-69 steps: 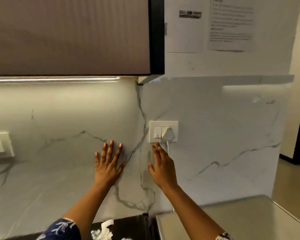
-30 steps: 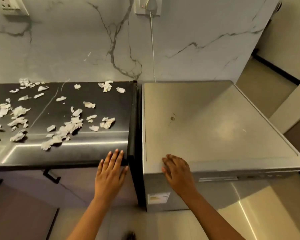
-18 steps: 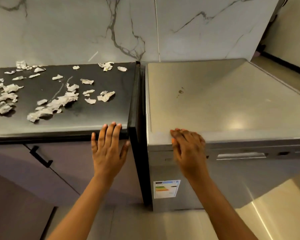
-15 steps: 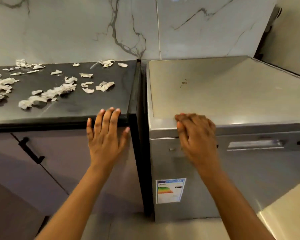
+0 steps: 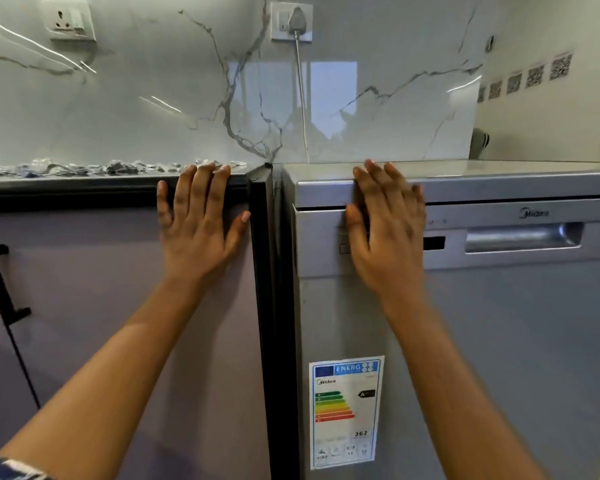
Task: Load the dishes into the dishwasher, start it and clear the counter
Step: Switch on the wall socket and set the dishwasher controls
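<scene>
1. While both arms reach forward, my right hand (image 5: pixel 385 230) lies on the upper left corner of the dishwasher (image 5: pixel 499 341). Its fingers are laid out loosely over the top front edge and the thumb sits by the seam above the door. It grasps nothing.
2. My left hand (image 5: pixel 198 230) is at 9 o'clock of the right one. It is flat and spread, with its fingertips on the dark front edge of the bench (image 5: pixel 84 183) and its palm in front of the cabinet door (image 5: pixel 101 323). It is released too, and I cannot tell if the palm touches the door.
3. From my right hand, the recessed door handle (image 5: pixel 520 237) lies at 3 o'clock. The energy label (image 5: pixel 345 412) lies at 6 o'clock, low on the door.
4. Torn paper scraps (image 5: pixel 84 167) line the bench top at 10 o'clock of my left hand. They are too many and too edge-on to count.
5. Counted: two hands, one dishwasher, one door handle and one energy label. One black cabinet handle (image 5: pixel 0 282) sits at 9 o'clock of my left hand.
6. On the marble wall (image 5: pixel 153 98) at 12 o'clock there are two sockets. The left socket (image 5: pixel 70 19) is bare. The right socket (image 5: pixel 283 22) carries one plug (image 5: pixel 300 17), whose cord (image 5: pixel 302 98) drops behind the dishwasher.
</scene>
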`<state>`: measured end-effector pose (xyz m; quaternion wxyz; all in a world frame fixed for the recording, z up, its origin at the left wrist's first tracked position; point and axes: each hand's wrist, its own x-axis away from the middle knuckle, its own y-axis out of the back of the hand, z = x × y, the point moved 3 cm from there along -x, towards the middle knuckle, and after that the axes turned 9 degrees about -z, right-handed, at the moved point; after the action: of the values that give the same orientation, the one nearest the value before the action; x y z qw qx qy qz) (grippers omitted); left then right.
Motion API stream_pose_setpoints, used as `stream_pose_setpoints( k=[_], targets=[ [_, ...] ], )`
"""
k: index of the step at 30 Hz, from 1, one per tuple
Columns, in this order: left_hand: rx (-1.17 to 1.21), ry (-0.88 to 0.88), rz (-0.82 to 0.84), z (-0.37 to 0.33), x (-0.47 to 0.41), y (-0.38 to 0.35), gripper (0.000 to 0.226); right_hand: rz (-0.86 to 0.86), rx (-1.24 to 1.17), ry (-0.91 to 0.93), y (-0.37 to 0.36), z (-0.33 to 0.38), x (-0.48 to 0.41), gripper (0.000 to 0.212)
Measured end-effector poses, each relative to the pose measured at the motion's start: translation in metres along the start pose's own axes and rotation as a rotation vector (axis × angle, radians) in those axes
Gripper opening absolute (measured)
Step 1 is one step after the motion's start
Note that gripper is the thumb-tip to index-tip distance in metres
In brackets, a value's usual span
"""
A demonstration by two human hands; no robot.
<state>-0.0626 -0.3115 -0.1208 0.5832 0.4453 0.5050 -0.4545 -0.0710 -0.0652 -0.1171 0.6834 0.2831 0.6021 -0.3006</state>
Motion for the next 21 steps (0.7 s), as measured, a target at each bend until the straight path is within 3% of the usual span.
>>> stream_pose_setpoints(
  k=[7, 15, 21],
  targets=[
    [-0.007, 0.012, -0.046, -0.004, 0.002, -0.002, 0.065, 0.199, 0.089, -0.044, -0.011, 0.019, 0.103, 0.064],
    [0.030, 0.060, -0.037, -0.009, 0.003, -0.001, 0.066, 0.227, 0.259, -0.052, -0.008, 0.029, 0.105, 0.066],
    [0.048, 0.130, -0.004, -0.018, 0.002, 0.005, 0.065, 0.237, 0.225, -0.065, 0.001, 0.032, 0.101, 0.068]
  ],
)
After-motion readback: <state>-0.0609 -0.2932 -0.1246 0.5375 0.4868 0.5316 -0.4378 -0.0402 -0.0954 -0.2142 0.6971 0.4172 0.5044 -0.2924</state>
